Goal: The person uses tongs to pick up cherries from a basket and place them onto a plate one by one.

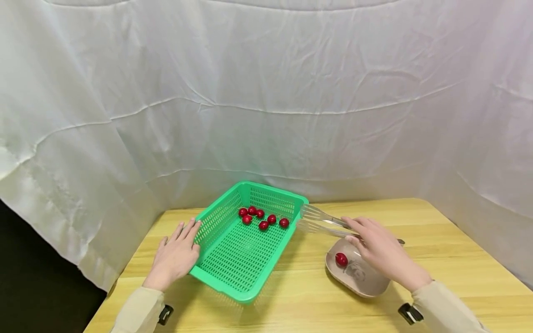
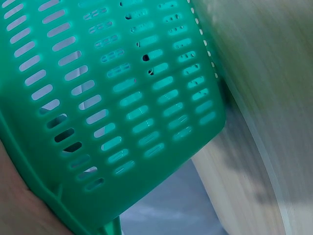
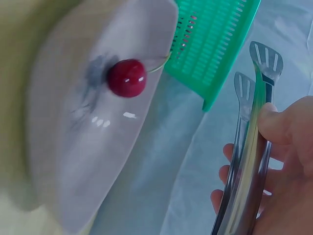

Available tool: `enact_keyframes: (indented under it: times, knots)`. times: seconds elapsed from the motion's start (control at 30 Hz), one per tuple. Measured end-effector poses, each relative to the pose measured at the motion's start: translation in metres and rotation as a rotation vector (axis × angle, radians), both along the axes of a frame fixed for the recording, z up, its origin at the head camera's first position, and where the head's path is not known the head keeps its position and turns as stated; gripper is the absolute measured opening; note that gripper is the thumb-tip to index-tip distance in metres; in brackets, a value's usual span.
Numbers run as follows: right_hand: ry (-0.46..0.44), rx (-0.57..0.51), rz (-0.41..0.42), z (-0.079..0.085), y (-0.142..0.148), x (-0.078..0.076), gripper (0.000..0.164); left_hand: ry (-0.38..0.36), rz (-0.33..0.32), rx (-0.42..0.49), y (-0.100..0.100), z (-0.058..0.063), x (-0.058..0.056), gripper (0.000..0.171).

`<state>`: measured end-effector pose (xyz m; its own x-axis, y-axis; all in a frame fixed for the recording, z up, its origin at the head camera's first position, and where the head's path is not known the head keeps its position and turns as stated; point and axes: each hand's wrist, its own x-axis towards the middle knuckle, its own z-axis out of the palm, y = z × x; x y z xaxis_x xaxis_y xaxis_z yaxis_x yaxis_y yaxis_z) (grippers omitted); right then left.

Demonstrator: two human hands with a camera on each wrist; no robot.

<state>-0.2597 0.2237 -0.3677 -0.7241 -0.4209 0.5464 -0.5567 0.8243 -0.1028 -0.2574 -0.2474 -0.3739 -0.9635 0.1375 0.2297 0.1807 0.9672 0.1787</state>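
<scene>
My left hand [image 1: 175, 254] rests on the left rim of a green plastic basket [image 1: 263, 287], fingers extended along it. Several red cherries [image 1: 263, 225] lie toward the basket's far end. In my right hand [image 1: 385, 249] I hold metal tongs [image 1: 329, 219], their slotted tips pointing left near the basket's right rim. The right wrist view shows the thumb on one arm of the tongs [image 3: 264, 147] and fingertips round the other, with nothing between the slotted ends. Below this hand sits a shallow pale dish [image 1: 364, 289] with a panda print, holding one stemmed cherry [image 1: 341, 260].
Everything stands on a light wooden table [image 1: 300, 300]. White cloth [image 1: 266, 115] hangs behind it and along both sides. A dark area [image 1: 37, 277] shows at the lower left, beyond the cloth.
</scene>
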Motion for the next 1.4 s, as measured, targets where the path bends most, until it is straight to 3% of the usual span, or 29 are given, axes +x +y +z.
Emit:
enact_keyframes:
  times: [0.47,1.07,1.4]
  knots:
    - [-0.095,0.039,0.027,0.012,-0.035,-0.038,0.047,0.012,0.003,0.002,0.001,-0.001,-0.002,0.056]
    - [-0.241,0.118,0.015,0.027,-0.07,-0.066,0.048,0.006,0.01,0.008,0.001,-0.002,-0.001,0.055]
    - [-0.24,0.206,0.043,0.036,-0.087,-0.08,0.049,0.002,0.006,0.011,0.001,-0.002,0.0,0.055]
